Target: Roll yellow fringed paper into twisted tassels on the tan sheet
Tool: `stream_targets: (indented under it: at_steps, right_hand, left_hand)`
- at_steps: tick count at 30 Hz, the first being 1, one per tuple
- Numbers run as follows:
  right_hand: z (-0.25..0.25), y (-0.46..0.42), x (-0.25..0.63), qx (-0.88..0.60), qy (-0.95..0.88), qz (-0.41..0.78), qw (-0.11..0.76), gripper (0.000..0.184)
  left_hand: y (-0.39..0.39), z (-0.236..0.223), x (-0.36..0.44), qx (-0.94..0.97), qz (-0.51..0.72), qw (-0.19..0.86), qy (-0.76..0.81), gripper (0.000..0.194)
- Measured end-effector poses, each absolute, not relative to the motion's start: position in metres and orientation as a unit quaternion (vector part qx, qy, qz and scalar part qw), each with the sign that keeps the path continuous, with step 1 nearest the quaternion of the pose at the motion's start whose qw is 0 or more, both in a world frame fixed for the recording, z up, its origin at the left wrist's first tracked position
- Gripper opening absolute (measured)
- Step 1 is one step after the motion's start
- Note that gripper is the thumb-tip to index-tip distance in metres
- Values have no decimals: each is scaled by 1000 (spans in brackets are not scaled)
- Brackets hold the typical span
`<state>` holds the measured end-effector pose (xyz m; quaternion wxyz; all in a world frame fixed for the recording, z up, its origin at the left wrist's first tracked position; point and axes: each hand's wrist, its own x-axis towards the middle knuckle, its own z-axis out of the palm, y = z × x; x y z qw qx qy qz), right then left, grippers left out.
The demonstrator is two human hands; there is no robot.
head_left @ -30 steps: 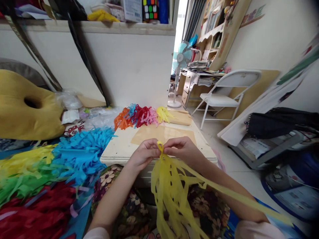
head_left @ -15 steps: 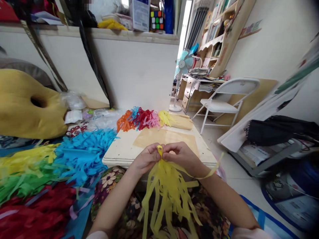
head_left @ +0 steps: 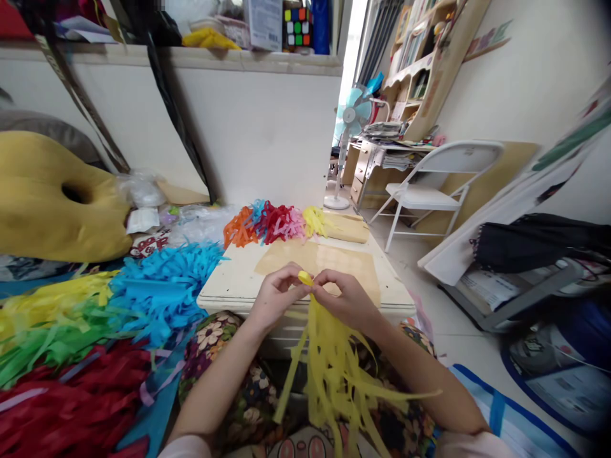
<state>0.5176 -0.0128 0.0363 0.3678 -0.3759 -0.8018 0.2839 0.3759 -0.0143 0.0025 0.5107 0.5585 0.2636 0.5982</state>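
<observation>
A yellow paper tassel (head_left: 329, 362) hangs from my fingers, its loose strips spreading down over my lap. At its top a small yellow loop stands up between my two hands. My left hand (head_left: 281, 296) pinches the loop's base from the left. From the right, my right hand (head_left: 341, 296) pinches the neck of the tassel just below the loop, thumb and forefinger together. Both hands are above the near edge of a cream low table (head_left: 229, 280), where a sheet of tan paper (head_left: 334, 261) lies flat.
Orange, blue, red, pink and yellow tassels (head_left: 277, 222) lie along the table's far side, beside a tan packet (head_left: 351, 228). To the left are heaps of blue strips (head_left: 162, 286), yellow, green and red strips (head_left: 71, 401). A white folding chair (head_left: 429, 191) stands at right.
Both hands have risen slightly with the tassel. The loop has tilted left, and the long strip that curved over my right wrist now hangs lower, pointing right.
</observation>
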Motion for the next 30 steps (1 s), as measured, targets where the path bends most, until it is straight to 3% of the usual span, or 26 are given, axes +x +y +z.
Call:
stream_targets:
  at_steps: [4,9,13,20,30]
  right_hand:
    - [34,-13,525,-356,-872,123,313,6]
    - [25,-28,532,-305,-922,-3,238,11]
    - [10,-40,536,-298,-937,-2,184,11]
    - [-18,-51,530,-304,-943,13,132,8]
    - [-38,-52,522,-299,-930,98,188,11]
  left_hand:
    - [-20,15,364,633,442,528,355,23]
    - [-31,26,358,740,276,433,435,19]
    - [-45,22,357,803,159,359,449,17]
    - [-69,12,356,880,88,182,430,16]
    - [-75,6,346,878,82,184,435,14]
